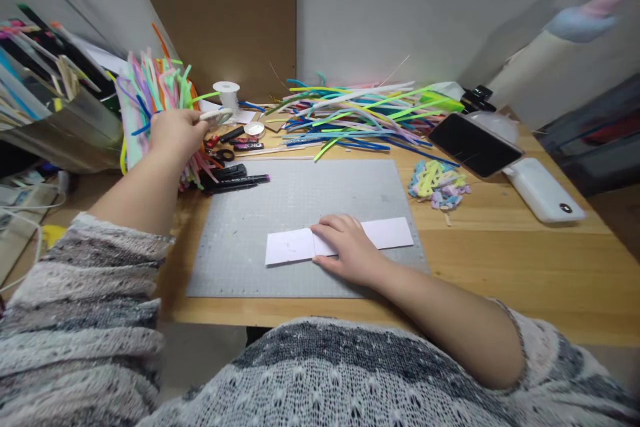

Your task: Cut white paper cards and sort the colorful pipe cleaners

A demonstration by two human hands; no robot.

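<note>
My left hand (175, 133) is stretched out to the back left, beside a thick bunch of colourful pipe cleaners (155, 80). Its fingers are pinched on a small whitish looped object (219, 117) whose kind I cannot make out. A long white paper strip (290, 247) with a crease across it lies on the grey cutting mat (240, 273). My right hand (350, 247) grips the strip near that crease, thumb by the lower edge and fingers by the upper; the palm hides part of the paper.
Loose pipe cleaners (360, 113) lie heaped along the wall. Black markers (240, 181) rest on the mat's back left corner, near a white spool (227, 97). To the right are cut fuzzy scraps (437, 183), a phone (475, 145) and a white device (545, 190).
</note>
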